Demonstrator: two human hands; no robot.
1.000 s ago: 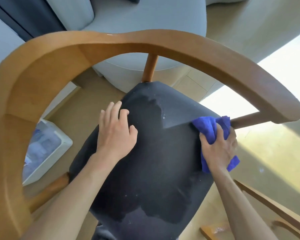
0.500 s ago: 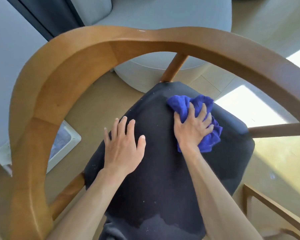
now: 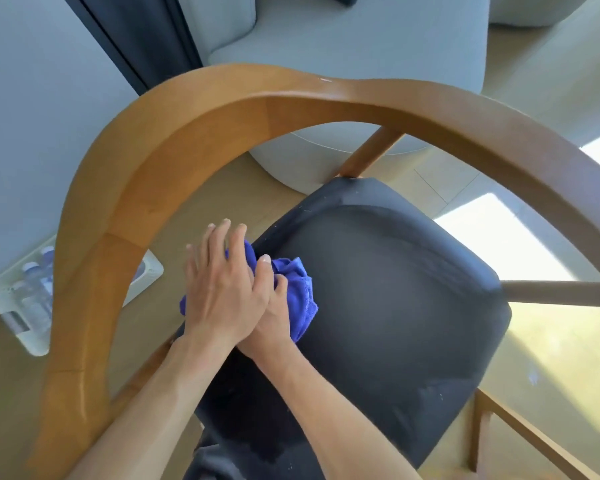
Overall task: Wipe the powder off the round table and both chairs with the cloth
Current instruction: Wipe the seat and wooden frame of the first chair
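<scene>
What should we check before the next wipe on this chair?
1. Cloth on the seat: ok, at its left edge.
2. Right hand holding the cloth: ok, fingers curled into it.
3. Left hand out of the way: not ok, it lies over the right hand and the cloth.
4. Powder gone: not ok, white specks show near the seat's front and back edges.
5. Wooden armrest wiped: cannot tell.

No legible text, labels or numbers anywhere.
</scene>
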